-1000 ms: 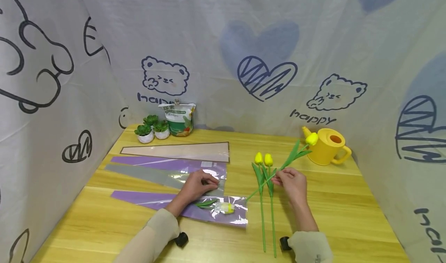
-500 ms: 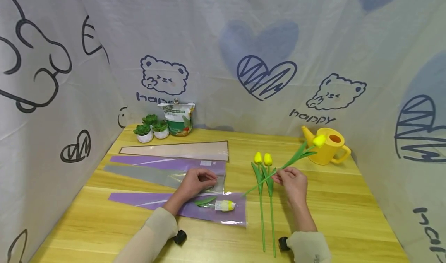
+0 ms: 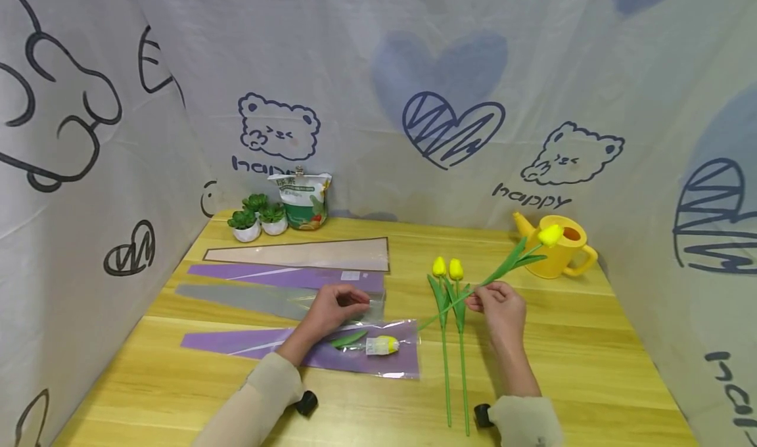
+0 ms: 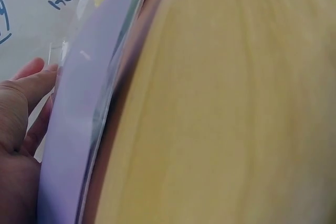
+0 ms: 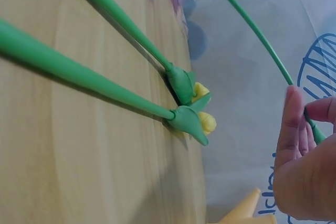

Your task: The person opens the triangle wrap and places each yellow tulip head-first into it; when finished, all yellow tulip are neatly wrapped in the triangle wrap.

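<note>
My left hand (image 3: 332, 311) pinches the clear film edge of a purple flower sleeve (image 4: 79, 108), with thumb and fingertips meeting at the film in the left wrist view. Inside that sleeve lies a yellow tulip (image 3: 387, 345) with a white wrap at its bloom, seen through the film. My right hand (image 3: 499, 309) pinches the green stem of another artificial tulip (image 3: 550, 235) between thumb and fingers. Its bloom points to the back right; its stem slants down to the sleeve's mouth, whether inside cannot be told. Two more yellow tulips (image 3: 439, 267) lie side by side beneath this stem.
Behind the left hand lie a grey sleeve (image 3: 236, 297), another purple sleeve (image 3: 254, 274) and a pale, dark-edged sleeve (image 3: 319, 255). Small potted succulents (image 3: 273, 220) and a clipped bag (image 3: 304, 200) stand back left. A yellow watering can (image 3: 556, 263) stands back right.
The sleeve's open end has lifted slightly and spread a little. The tulip in my right hand has shifted to the right, its bloom now in front of the watering can.
</note>
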`<state>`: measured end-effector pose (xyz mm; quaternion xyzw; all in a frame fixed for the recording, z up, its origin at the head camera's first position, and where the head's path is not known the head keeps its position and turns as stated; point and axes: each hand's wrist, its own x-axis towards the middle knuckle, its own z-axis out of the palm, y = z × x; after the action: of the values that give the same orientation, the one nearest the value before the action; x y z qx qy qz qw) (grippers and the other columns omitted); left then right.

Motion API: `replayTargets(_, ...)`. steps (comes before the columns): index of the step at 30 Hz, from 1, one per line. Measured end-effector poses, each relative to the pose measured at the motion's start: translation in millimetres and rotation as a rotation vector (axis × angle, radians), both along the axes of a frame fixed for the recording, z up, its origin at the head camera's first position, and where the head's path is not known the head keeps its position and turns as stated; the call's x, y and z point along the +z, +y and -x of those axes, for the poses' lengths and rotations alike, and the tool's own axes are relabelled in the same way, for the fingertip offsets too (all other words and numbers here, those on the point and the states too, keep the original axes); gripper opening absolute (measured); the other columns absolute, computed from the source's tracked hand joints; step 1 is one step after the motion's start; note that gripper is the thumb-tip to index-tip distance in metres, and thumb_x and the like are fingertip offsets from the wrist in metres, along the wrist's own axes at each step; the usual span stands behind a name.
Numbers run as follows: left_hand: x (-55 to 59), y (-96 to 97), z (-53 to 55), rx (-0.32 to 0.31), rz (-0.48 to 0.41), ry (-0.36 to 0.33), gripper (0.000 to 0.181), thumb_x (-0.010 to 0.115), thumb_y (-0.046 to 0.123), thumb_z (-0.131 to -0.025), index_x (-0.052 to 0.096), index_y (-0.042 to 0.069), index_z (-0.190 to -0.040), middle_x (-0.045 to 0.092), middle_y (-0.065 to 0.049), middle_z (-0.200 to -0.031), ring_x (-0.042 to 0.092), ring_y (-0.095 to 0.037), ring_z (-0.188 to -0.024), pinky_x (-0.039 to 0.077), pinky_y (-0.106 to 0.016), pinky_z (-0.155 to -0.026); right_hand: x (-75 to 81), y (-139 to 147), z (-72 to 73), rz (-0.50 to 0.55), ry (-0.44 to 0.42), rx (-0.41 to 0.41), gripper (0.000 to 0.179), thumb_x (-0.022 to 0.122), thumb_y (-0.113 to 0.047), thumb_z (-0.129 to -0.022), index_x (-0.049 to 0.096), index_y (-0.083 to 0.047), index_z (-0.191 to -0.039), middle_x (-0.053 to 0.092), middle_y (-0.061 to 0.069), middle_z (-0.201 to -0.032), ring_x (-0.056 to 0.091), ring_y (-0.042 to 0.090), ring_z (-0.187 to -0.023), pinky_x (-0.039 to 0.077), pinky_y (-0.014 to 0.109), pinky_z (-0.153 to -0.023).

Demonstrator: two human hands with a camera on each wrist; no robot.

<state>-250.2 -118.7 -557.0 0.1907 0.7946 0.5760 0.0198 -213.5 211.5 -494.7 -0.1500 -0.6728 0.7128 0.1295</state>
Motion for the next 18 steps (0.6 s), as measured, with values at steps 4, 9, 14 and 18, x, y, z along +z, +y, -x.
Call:
replayTargets(4,-1.0,0.7,0.2,0.004,-0.006,0.001,0.015,0.083,0.008,-0.087,0.080,0.004,-0.101,0.080,-0.011,-0.095,0.072,-0.010,-0.080,0.055,-0.022,-0.070,2.0,2.9,-0.1,0.014,0.043,-0.039,0.005,0.063,0.005,-0.094,0.060,0.009,-0.094,0.074,-0.001,-0.068,0.072,0.010,-0.060,0.062,0.026,-0.065)
replayTargets(9,-2.4,0.8,0.1,0.000,-0.015,0.013,0.013,0.083,0.006,-0.087,0.080,0.006,-0.100,0.079,-0.010,-0.094,0.072,-0.008,-0.081,0.056,-0.023,-0.071,4.5,4.3,1.2,0.055,0.106,-0.109,0.005,0.063,0.005,-0.094,0.060,0.007,-0.090,0.073,0.000,-0.067,0.071,0.010,-0.058,0.061,0.025,-0.062)
replayTargets(14,-2.9,0.9,0.8,-0.005,-0.024,0.022,0.012,0.083,0.005,-0.087,0.080,0.007,-0.099,0.079,-0.009,-0.094,0.072,-0.008,-0.081,0.057,-0.023,-0.073,6.1,4.7,2.4,0.074,0.161,-0.149,0.006,0.063,0.008,-0.093,0.059,0.010,-0.090,0.073,0.001,-0.067,0.071,0.010,-0.056,0.061,0.024,-0.060)
replayTargets(18,-3.4,2.3,1.0,-0.008,-0.034,0.029,0.013,0.083,0.005,-0.086,0.080,0.006,-0.099,0.079,-0.011,-0.094,0.072,-0.008,-0.081,0.057,-0.023,-0.073,4.3,3.2,3.5,0.070,0.143,-0.111,0.007,0.064,0.007,-0.094,0.060,0.013,-0.092,0.075,0.003,-0.070,0.074,0.013,-0.062,0.062,0.026,-0.064)
